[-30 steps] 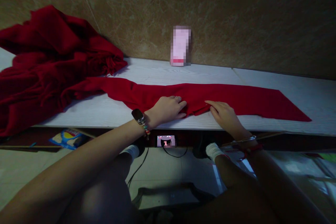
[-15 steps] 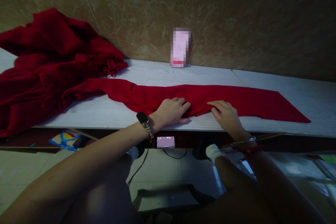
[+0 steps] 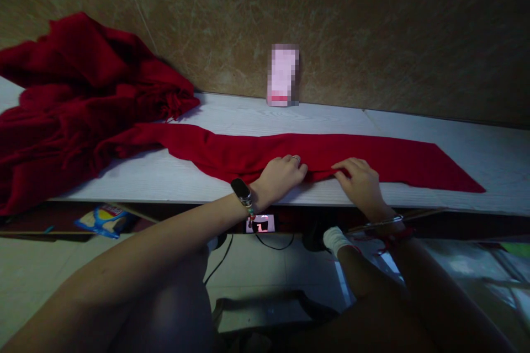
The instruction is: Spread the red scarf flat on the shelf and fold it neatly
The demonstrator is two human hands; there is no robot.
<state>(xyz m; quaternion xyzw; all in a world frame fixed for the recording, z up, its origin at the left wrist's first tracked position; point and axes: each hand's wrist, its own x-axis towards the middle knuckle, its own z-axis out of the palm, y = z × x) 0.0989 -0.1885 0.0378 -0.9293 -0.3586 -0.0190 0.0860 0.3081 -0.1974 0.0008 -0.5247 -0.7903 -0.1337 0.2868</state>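
Note:
A long red scarf (image 3: pixel 372 157) lies folded into a narrow strip, with a slanted point at its right end. Toward the left it runs into a crumpled heap with fringe. My left hand (image 3: pixel 281 176) is closed on the strip's near edge around its middle, fingers curled over the fabric. A short way to the right, my right hand (image 3: pixel 359 183) pinches the same edge between thumb and fingers. The edge between both hands is slightly gathered.
The scarf rests on a narrow white wood-grain tabletop (image 3: pixel 232 113) against a brown marbled wall. A pink, blurred-out upright object (image 3: pixel 283 74) leans there. Below the front edge are a blue snack bag (image 3: pixel 103 220) and a lit screen (image 3: pixel 260 224).
My left hand has slid to the right along the near edge, closer to my right hand, and its fingers have curled in. My right hand has barely moved.

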